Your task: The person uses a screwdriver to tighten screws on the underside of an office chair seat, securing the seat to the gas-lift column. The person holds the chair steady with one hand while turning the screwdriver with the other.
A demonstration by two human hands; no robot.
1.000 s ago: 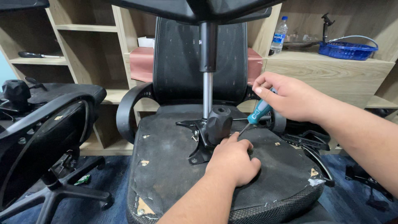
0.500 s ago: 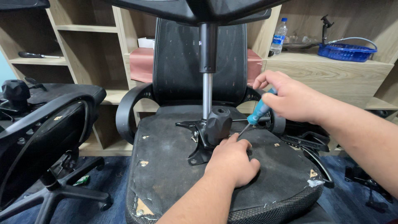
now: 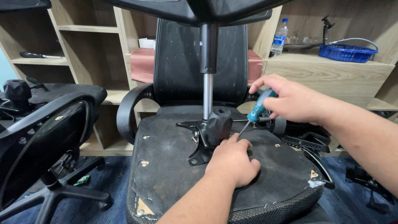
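Little moved | right hand (image 3: 292, 101) grips teal screwdriver (image 3: 256, 111) | left hand (image 3: 232, 159) curled—hold unclear—on chair mechanism (image 3: 209, 132)

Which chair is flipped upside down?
The middle chair under both hands: its seat underside faces up, gas post pointing upward. The chair at left isn't.

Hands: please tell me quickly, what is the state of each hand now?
Left hand: closed, fingers curled, resting on the chair's underside beside the black mechanism.
Right hand: closed on the teal-handled screwdriver.
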